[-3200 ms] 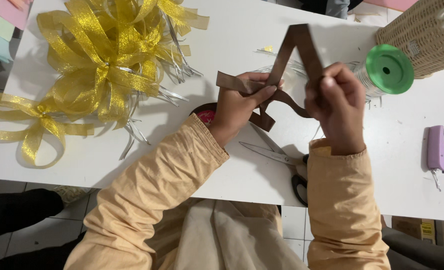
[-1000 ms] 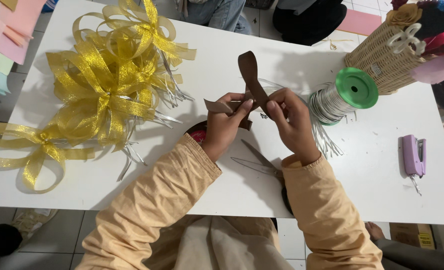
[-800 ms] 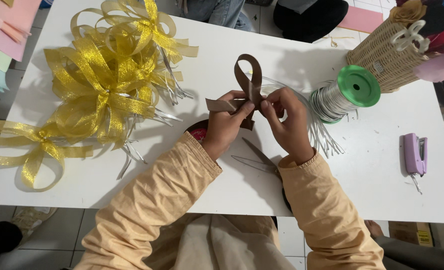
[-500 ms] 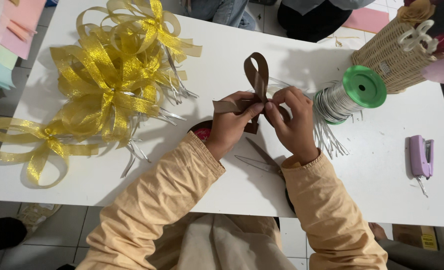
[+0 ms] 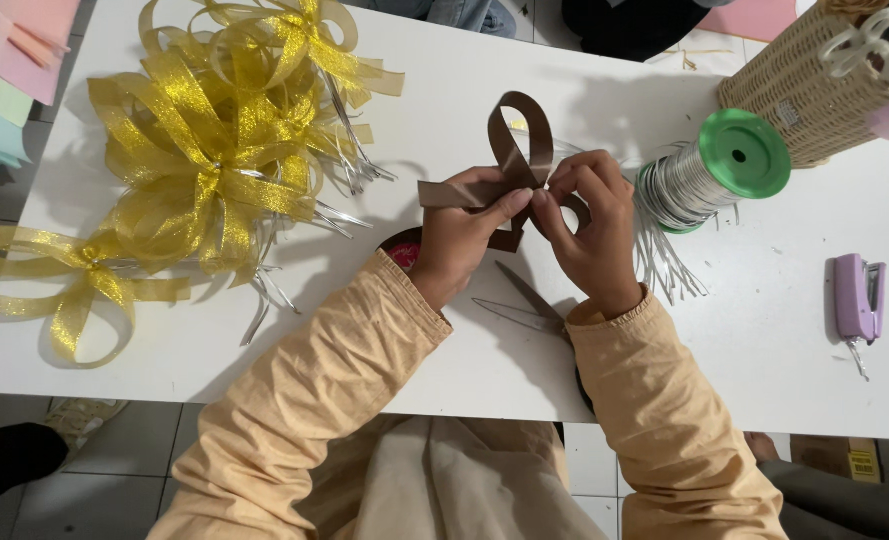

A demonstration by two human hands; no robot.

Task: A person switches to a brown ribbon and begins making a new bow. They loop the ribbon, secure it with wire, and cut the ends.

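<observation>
On the far left of the white table lies a single gold mesh bow, and just right of it a heap of finished gold bows with silver wire ends sticking out. Near the middle, the left hand is closed on a brown satin ribbon, thumb and forefinger pinching the crossing where one flat tail runs left and a loop stands up toward the far side. The right hand meets it from the right, its fingertips clamped on the same crossing while a second, smaller loop curls under its fingers. Judging by this grip, the fold will hold best if the pinch stays tight at the centre and the loops are matched in size before anything is tied. Scissors lie open on the table just below the hands, partly under the right wrist. Further right stands a green spool of silver wire, beyond it a woven basket, and near the right edge a lilac stapler.
</observation>
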